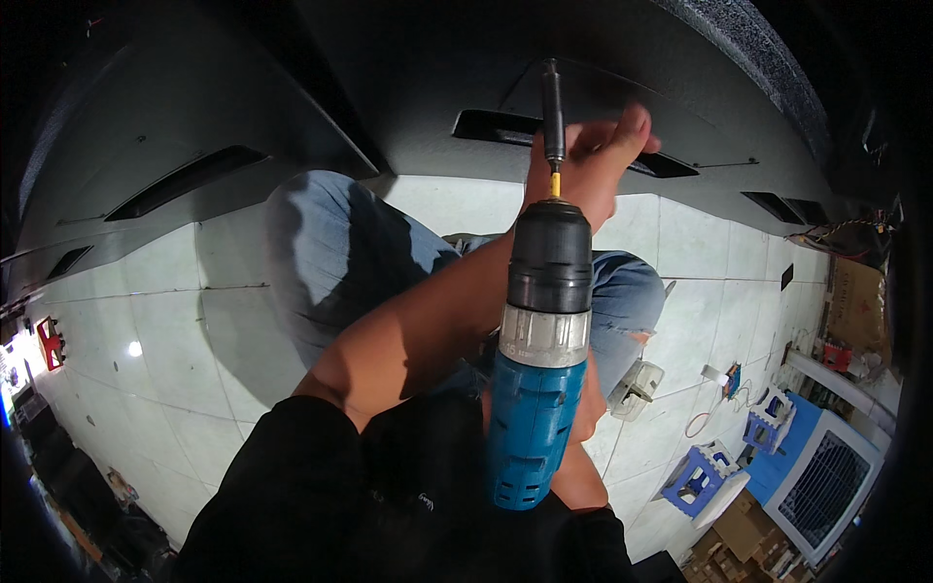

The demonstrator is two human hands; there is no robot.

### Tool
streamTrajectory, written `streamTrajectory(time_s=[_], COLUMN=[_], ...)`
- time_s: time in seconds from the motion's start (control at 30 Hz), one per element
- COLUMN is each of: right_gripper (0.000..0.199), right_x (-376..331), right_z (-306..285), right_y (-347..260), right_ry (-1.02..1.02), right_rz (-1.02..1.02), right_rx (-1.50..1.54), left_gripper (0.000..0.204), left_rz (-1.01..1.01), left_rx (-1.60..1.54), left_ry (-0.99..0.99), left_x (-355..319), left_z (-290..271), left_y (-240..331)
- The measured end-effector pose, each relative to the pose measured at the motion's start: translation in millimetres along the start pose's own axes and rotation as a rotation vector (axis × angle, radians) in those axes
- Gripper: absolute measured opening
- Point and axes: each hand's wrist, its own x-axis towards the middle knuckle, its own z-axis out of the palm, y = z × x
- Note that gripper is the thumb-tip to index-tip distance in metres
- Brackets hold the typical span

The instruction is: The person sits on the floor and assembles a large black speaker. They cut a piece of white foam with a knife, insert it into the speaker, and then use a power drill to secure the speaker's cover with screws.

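Matte black panel (408, 87), curved sheet with long slotted cut-outs, sits far and above me; my blue plastic cordless drill (540, 369) with black-and-silver chuck points straight up at it. Long dark steel driver bit (553, 102) on a yellow shank has its tip at the panel face, right by one slot, so my read is the fastening is mid-way: tool on, not yet clear whether the screw is seated. My left hand (588, 160) is flat against the panel beside the bit, fingers spread, steadying. My right hand (590, 408) is mostly hidden behind the drill body; it must be gripping the handle, but I can't see the fingers. Glossy white floor tiles (185, 321) below, small blue plastic stool (702, 476) near right.
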Motion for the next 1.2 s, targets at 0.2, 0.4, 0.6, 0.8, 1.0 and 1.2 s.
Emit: streamTrajectory(time_s=[0.2, 0.4, 0.6, 0.8, 1.0, 1.2], right_gripper=[0.047, 0.045, 0.051, 0.056, 0.050, 0.041], right_x=[0.2, 20.4, 26.2, 21.5, -28.2, -75.2], right_z=[3.9, -10.0, -18.9, -15.8, -25.8, -28.4], right_y=[-2.8, -12.8, -14.3, 8.0, 6.3, 22.0], right_ry=[0.111, 0.091, 0.049, 0.163, 0.056, 0.000], right_rz=[0.034, 0.015, 0.024, -0.097, -0.065, 0.044], right_rx=[-0.041, -0.073, 0.034, 0.172, 0.326, 0.533], left_gripper=[0.018, 0.015, 0.029, 0.036, 0.031, 0.034], left_rz=[-0.015, -0.398, -0.202, -0.330, -0.380, -0.263], left_rx=[-0.401, -0.416, 0.126, 0.039, -0.048, 0.004], left_ry=[0.043, 0.316, 0.050, 0.000, 0.036, 0.014], left_x=[-27.2, -86.9, -110.7, -113.0, -119.4, -129.3], left_z=[-113.5, -197.2, -166.6, -169.0, -179.3, -167.2], left_y=[-126.9, -218.6, -172.9, -146.2, -119.3, -76.5])
